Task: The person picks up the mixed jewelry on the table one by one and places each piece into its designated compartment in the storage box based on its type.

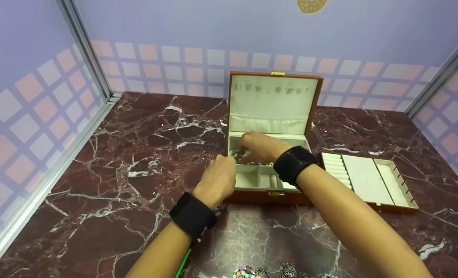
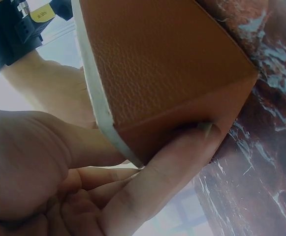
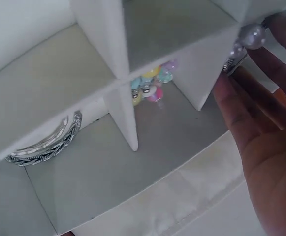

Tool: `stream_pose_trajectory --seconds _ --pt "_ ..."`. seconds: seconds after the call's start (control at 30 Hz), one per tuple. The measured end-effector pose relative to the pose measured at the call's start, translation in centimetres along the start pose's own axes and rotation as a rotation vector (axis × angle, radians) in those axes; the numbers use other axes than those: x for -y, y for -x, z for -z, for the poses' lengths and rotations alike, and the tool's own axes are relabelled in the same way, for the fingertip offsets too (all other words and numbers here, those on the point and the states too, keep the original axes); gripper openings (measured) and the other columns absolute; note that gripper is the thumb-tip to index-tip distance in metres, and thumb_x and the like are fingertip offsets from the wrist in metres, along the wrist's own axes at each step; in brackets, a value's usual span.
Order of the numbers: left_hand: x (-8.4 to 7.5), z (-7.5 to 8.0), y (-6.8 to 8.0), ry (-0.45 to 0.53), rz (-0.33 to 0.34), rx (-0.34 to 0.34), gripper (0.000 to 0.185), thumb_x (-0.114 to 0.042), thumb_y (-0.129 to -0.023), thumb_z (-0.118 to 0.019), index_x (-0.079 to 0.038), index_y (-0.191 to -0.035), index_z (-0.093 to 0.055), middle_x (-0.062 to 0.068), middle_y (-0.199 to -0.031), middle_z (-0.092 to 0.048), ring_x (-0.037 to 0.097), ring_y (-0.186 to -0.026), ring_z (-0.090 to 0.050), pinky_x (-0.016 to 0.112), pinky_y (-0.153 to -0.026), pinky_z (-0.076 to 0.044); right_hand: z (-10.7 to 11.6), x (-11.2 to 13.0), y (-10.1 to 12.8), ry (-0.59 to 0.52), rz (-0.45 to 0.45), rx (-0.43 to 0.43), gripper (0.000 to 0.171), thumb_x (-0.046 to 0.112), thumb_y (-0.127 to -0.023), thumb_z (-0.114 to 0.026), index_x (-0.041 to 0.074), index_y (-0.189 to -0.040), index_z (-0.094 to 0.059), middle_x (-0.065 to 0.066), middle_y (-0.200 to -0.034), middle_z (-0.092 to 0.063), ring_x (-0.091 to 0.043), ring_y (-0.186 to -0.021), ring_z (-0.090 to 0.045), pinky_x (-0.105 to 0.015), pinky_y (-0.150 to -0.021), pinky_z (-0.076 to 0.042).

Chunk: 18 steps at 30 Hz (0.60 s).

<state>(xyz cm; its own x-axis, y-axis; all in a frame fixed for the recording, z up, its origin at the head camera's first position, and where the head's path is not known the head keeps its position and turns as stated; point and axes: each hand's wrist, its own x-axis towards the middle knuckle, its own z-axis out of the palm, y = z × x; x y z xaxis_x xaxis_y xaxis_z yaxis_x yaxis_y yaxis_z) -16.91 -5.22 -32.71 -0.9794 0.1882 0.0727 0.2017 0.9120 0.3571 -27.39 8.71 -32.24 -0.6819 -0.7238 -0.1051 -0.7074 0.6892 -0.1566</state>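
So here's my jewelry box [image 1: 269, 195], brown leather outside and cream lining inside, sitting open on the dark red marble tabletop [image 1: 109, 173] with its lid standing straight up at the back. My left hand [image 1: 217, 178] is braced on the box's front-left corner: the wrist view shows one finger [image 2: 179, 157] laid flat along the leather side, while the other fingers are curled in loosely and hold nothing.

My right hand [image 1: 260, 146] is reaching down into the back-left compartment, where there's a pile of metallic-looking jewelry [image 1: 236, 154]. In the right wrist view my fingers [image 3: 261, 93] are mostly straight and touching a pearl bead [image 3: 252, 35] on some silvery piece right at the divider's edge, but I honestly can't tell if I'm pinching it or just touching it.

Also inside: a silver braided bangle [image 3: 47, 145] lying in one compartment and a pastel bead bracelet [image 3: 150, 86] tucked behind a divider in the next one.

The removable ring tray [image 1: 368, 179] sits just to the right of the box on the tabletop. More beads and a chain [image 1: 267, 271] lie at the near edge by my arms.
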Motion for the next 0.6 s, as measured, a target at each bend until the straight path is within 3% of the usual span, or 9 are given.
stream_pose_trajectory --seconds 0.33,0.6 --pt "0.1 -0.1 0.2 0.009 0.009 0.012 0.016 0.011 -0.077 -0.059 0.001 -0.088 -0.064 0.023 -0.093 -0.069 0.036 -0.083 -0.069 0.043 -0.072 -0.060 -0.9 0.0 0.4 0.013 0.049 -0.005 0.013 0.013 -0.084 -0.071 0.012 -0.096 -0.074 -0.005 -0.093 -0.075 -0.020 -0.080 -0.071 -0.029 -0.073 -0.059" --pt "0.0 0.1 0.2 0.033 0.011 0.027 0.019 0.014 -0.076 -0.056 0.001 -0.088 -0.063 0.020 -0.088 -0.069 0.033 -0.076 -0.069 0.038 -0.066 -0.061 1.0 0.9 2.8 -0.037 0.067 -0.070 0.016 0.014 -0.088 -0.067 0.009 -0.103 -0.069 -0.007 -0.104 -0.070 -0.021 -0.093 -0.067 -0.031 -0.084 -0.058"
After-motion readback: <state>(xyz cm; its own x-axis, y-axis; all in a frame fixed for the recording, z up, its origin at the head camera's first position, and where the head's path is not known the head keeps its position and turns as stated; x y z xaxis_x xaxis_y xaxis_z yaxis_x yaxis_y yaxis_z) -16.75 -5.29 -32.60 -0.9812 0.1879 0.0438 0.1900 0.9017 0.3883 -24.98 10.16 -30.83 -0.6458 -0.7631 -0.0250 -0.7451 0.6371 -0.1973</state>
